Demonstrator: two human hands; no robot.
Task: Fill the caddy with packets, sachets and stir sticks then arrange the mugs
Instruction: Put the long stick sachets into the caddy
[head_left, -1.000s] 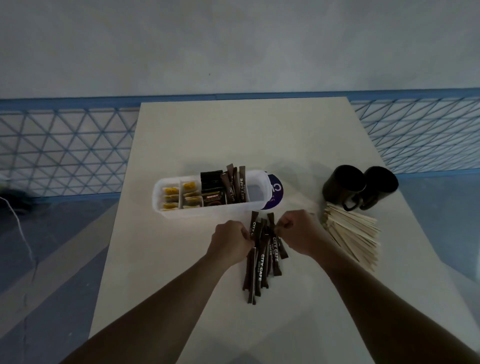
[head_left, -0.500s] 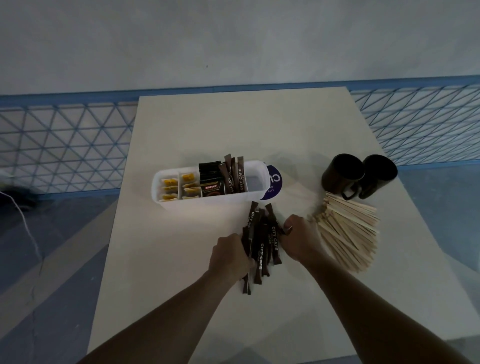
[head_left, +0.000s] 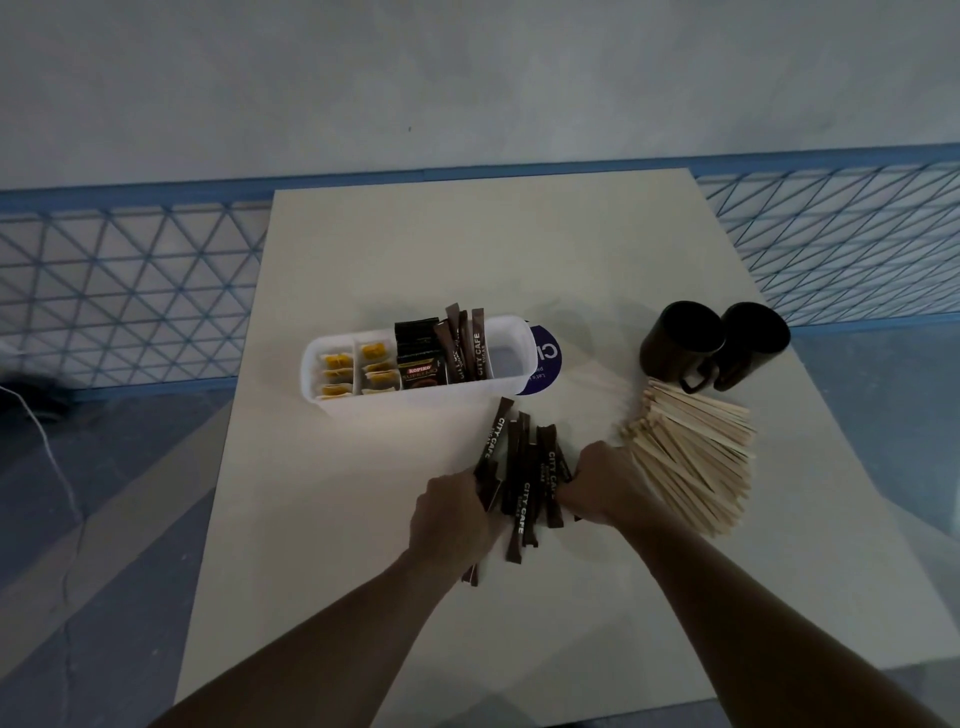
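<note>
Brown sachets (head_left: 524, 483) lie bunched at centre frame, squeezed between the left hand (head_left: 454, 512) and right hand (head_left: 602, 483), both closed against the bundle. Just above sits the white caddy (head_left: 415, 402), part filled. Stir sticks (head_left: 696, 457) fan right; two mugs (head_left: 711, 345) stand upper right.

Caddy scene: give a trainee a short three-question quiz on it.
1. True or false: the wooden stir sticks are already in the caddy.
2. What lies between the left hand and the right hand?
A. brown sugar sachets
B. tea bags
C. a mug
3. How many black mugs stand at the table's right side?

Key: 1 false, they lie in a pile on the table. 2 A. 3 two.
</note>
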